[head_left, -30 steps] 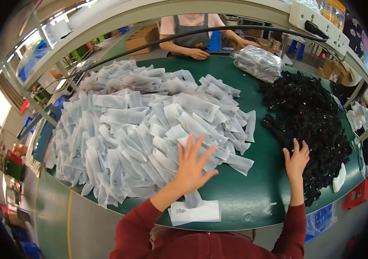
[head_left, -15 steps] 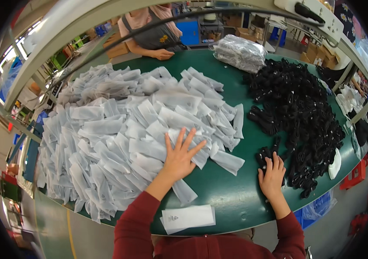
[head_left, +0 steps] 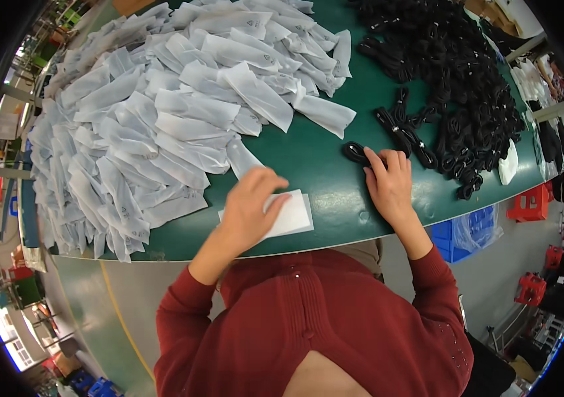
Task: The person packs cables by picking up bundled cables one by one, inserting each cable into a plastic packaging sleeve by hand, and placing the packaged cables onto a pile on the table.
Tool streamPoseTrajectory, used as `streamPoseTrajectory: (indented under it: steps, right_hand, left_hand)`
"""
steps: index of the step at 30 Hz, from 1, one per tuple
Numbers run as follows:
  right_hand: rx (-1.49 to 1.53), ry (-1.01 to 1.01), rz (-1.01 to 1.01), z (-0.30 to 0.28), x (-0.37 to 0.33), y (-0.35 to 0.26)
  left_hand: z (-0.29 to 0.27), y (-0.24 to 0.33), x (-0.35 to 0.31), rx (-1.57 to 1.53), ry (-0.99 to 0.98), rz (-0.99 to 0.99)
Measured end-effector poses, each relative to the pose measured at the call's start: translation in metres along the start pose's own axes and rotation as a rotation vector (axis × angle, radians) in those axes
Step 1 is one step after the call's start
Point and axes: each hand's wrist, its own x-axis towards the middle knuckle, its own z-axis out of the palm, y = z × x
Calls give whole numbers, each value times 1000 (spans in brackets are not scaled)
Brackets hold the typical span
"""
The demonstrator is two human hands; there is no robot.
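A flat stack of white translucent sleeves (head_left: pixel 295 214) lies near the table's front edge. Over it is my left hand (head_left: pixel 245 208), thumb and fingers apart and bent, with no sleeve visibly gripped. My right hand (head_left: pixel 391 184) has its fingertips closed on a coiled black cable (head_left: pixel 354 152), flat on the green table; the coil's right end is hidden under the fingers. Just beyond that hand, a few more black coils (head_left: pixel 397 126) lie loose beside the large heap of black cables (head_left: pixel 454 86).
A big mound of filled whitish sleeves (head_left: pixel 143 126) covers the left and far side of the green table (head_left: pixel 335 218). At the right edge lies a small white piece (head_left: pixel 508 164). Beside the table stand a blue crate (head_left: pixel 464 235) with clear plastic and a red crate (head_left: pixel 528 204).
My view has tilted down. My left hand has come off the sleeve mound to the flat stack. My right hand has drawn a black coil leftward, away from the heap.
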Motion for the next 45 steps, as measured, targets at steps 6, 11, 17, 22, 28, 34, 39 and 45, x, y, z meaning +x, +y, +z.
streamPoseTrajectory:
  steps: [6, 11, 17, 22, 28, 34, 39, 45]
  right_hand:
    - [181, -23, -35, 2, -13, -27]
    - [313, 19, 40, 7, -30, -45]
    - [314, 20, -1, 4, -26, -40]
    - [324, -80, 15, 3, -21, -38]
    - [512, -71, 91, -7, -31, -52]
    - [481, -134, 36, -29, -41, -65]
    - [441, -206, -36, -37, -44, -64]
    - [546, -372, -80, -35, -37, -58]
  left_hand:
    - [51, 15, -43, 109, -6, -60]
    - [57, 16, -42, 174, 4, -24]
    - [56, 17, -41, 159, 6, -8]
    - [59, 16, -39, 171, 16, 34]
    - [66, 10, -38, 108, 47, 66]
    - [63, 10, -41, -99, 72, -183]
    - [57, 12, -39, -356, 78, -376]
    - [46, 19, -35, -263, 67, 16]
